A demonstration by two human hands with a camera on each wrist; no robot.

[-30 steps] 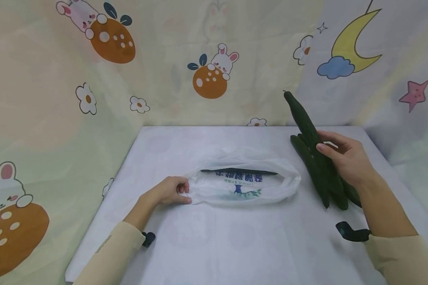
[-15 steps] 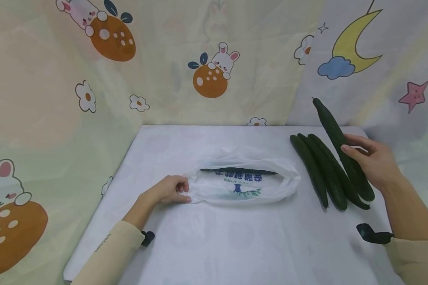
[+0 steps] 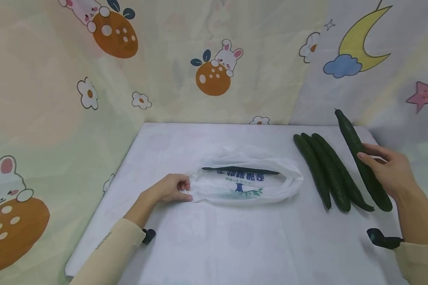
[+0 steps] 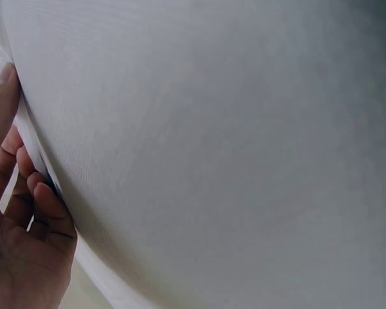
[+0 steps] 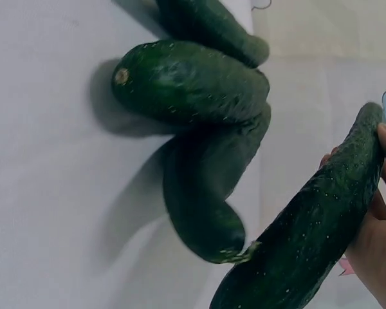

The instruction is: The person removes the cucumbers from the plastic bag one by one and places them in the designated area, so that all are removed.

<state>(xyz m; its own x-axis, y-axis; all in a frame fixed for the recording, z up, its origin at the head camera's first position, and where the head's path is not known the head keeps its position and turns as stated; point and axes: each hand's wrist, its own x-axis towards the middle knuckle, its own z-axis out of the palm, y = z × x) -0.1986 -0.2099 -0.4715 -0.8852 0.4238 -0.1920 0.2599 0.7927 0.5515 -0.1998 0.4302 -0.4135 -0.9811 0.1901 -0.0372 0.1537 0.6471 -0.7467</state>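
Observation:
In the head view, a white plastic bag (image 3: 249, 194) with blue lettering and a green tree print lies on the table, its mouth gaping a little. A dark green strip (image 3: 240, 170) shows inside the mouth; what it is, I cannot tell. My left hand (image 3: 171, 187) pinches the bag's left end between thumb and fingers. To the right, my right hand (image 3: 388, 168) grips a long dark green cucumber (image 3: 365, 166) near its middle, tilted with its far end raised. Just left of it, three cucumbers (image 3: 326, 174) lie side by side; the right wrist view shows their blunt ends (image 5: 180, 84).
The white-covered table (image 3: 214, 245) ends at a back edge, against a printed cloth backdrop (image 3: 164, 59) with rabbits, flowers and a moon. Black wrist-worn cameras (image 3: 383, 239) sit at both cuffs.
My right hand has carried the cucumber rightward, away from on top of the others, and lowered it beside their row. The left hand and the bag have stayed in place.

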